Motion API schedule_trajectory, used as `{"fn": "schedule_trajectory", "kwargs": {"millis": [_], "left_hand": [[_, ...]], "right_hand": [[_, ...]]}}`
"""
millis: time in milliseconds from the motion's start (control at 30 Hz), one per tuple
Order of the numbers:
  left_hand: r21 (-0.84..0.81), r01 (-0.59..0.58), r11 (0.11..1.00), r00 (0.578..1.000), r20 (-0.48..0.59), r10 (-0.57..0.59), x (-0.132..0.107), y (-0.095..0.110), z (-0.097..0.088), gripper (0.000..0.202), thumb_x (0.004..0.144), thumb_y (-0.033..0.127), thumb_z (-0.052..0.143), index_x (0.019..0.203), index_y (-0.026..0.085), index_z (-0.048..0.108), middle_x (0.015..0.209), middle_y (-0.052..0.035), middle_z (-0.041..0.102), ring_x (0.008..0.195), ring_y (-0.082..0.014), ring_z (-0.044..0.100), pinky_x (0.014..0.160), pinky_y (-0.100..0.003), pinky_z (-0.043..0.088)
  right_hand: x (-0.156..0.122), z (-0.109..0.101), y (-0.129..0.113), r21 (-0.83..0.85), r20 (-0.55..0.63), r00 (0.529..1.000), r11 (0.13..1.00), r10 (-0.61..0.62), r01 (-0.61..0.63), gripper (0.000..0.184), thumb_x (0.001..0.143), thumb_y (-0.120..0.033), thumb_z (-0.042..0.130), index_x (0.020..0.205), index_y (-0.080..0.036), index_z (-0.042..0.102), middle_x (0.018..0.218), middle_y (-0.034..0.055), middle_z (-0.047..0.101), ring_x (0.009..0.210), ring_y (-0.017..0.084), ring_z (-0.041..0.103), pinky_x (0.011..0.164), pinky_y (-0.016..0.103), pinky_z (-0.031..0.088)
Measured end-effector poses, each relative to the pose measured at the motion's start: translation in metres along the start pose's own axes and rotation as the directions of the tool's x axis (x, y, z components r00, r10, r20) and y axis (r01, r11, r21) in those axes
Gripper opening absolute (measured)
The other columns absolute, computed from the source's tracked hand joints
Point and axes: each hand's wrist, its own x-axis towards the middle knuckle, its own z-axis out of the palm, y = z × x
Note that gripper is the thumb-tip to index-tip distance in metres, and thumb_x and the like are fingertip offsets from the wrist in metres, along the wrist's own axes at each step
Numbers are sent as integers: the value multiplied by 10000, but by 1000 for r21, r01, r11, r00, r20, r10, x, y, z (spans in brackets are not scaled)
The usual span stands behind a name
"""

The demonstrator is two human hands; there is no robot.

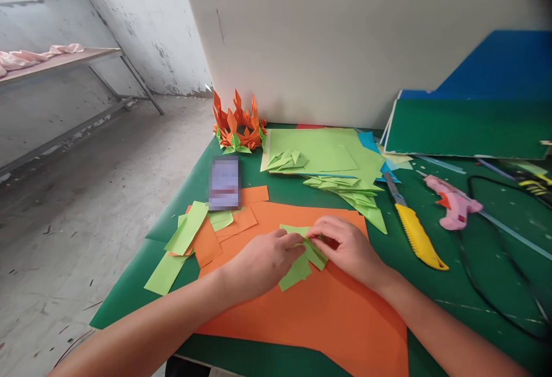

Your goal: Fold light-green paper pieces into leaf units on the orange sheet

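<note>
My left hand [264,262] and my right hand [345,246] meet over a light green folded paper piece [302,262] that lies on a large orange sheet [328,314]. The fingers of both hands are bent and pinch the green paper from either side. Part of the paper is hidden under the fingers. The orange sheet rests on a green table [474,273].
A stack of light green sheets [328,153] and folded green pieces [353,193] lie behind. An orange and green paper crown shape [238,124] stands at the back. A yellow utility knife [414,230], a pink glue gun [455,203], a phone [224,183], and paper scraps [185,239] lie around.
</note>
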Motion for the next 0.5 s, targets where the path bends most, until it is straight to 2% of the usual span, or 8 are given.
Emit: {"fn": "schedule_trajectory", "kwargs": {"millis": [333,500], "left_hand": [[-31,27,999,999,-17,-27,1,1,-2,356,961,147,302,1165,219,585,1201,-88,538,853,-161,594,732,-257,496],[-29,0,1000,999,-34,-1,1,0,-1,362,969,148,296,1167,207,594,1167,-94,563,873,-173,602,768,-285,514]], "right_hand": [[-2,-3,13,-114,58,974,967,-221,226,235,974,-181,441,965,-219,673,895,64,646,833,179,598,710,296,488],[-1,-4,14,-137,81,967,959,-240,249,234,971,-166,438,963,-205,669,883,67,640,835,183,590,711,296,487]]}}
